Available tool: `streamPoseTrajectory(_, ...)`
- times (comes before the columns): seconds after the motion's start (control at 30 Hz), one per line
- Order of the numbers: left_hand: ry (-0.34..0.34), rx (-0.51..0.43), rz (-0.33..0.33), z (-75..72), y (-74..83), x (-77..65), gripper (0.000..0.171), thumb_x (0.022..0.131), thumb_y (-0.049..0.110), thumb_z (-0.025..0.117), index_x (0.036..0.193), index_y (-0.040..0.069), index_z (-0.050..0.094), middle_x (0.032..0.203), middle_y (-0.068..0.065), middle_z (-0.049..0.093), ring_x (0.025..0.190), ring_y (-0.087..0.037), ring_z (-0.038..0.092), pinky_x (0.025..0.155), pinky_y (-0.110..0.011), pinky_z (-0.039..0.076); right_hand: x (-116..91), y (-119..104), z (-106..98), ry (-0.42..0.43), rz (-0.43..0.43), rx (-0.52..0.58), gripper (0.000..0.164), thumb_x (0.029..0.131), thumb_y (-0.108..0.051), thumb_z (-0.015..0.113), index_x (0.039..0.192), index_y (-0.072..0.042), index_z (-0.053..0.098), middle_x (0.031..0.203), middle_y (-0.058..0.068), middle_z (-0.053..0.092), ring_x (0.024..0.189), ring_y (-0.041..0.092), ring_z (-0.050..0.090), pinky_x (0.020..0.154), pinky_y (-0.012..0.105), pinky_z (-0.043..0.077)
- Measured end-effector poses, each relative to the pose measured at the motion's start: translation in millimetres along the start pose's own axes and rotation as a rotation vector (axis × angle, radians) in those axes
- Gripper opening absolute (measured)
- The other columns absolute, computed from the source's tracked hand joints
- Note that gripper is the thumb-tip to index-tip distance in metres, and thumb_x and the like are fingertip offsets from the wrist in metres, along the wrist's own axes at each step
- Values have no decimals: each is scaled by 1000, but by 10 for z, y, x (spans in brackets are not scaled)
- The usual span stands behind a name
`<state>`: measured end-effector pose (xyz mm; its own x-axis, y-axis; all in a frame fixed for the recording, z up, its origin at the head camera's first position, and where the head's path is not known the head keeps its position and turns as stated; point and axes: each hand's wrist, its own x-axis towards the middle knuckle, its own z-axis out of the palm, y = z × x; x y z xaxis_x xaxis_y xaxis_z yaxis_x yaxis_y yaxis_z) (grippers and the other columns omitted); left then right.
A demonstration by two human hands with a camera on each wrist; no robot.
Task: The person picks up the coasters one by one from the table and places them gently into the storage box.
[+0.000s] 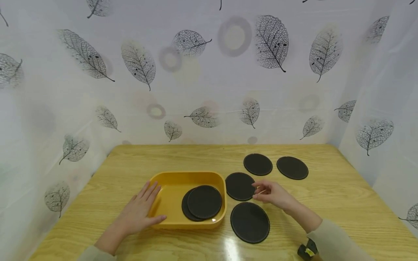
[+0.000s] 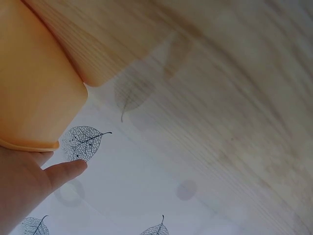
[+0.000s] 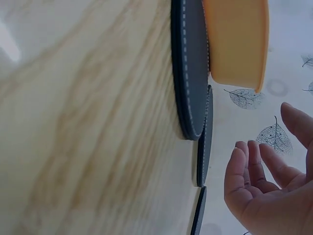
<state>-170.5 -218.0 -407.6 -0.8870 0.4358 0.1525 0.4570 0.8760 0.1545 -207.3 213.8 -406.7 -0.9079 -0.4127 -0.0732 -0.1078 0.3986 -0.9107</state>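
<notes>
In the head view, I see the left hand (image 1: 140, 206) laid on the left end of the yellow tray (image 1: 183, 225), its fingers straight over the rim and not clenched. If it pushes, I think the tray could slide on the worktop (image 1: 333, 188) and hit the middle disc (image 1: 239, 186), which lies just beside the right wall. The right hand (image 1: 272, 195) is released, with loosely bent fingers at this disc's right edge. The disc is thin and flat, so fingertips may slip, or move it along instead of lifting it. The near disc (image 1: 250, 222), the far disc (image 1: 258, 164) and the right-hand disc (image 1: 292, 168) also lie outside. In the tray, the upper disc (image 1: 205, 202) covers most of the lower disc (image 1: 185, 205); another one, dropped carelessly, might slide off them.

In the left wrist view, only part of the left hand shows, at the tray's rim.

In the right wrist view, the right hand holds nothing. The nearest disc looks black and smooth, leather-like, with pale stitches along its border.
</notes>
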Motion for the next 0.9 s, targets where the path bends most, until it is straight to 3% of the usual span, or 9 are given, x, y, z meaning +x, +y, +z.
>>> streamPoseTrajectory(0.27, 1, -1, -4, 18, -4, -2, 87, 78, 57, 53, 138, 1, 25, 144, -15, 18, 130, -35, 11, 88, -62, 28, -8, 38, 41, -45, -19, 0, 47, 82, -11, 62, 118, 13, 46, 91, 12, 53, 80, 22, 54, 65, 29, 48)
streamPoseTrajectory(0.5, 2, -1, -2, 13, -10, 1, 87, 78, 58, 53, 138, 0, 26, 143, -15, 20, 130, -35, 11, 87, -62, 29, 23, 140, 66, -67, -14, -79, 48, 79, -19, 66, 114, 10, 50, 90, 7, 54, 81, 21, 53, 64, 27, 47)
streamPoseTrajectory(0.9, -1, 6, 10, 0, -10, 4, 87, 78, 57, 54, 137, -1, 26, 143, -17, 20, 130, -35, 11, 88, -61, 29, 8, 92, 102, -118, -30, -146, 46, 78, -18, 68, 112, 9, 52, 91, 9, 55, 79, 19, 53, 65, 26, 46)
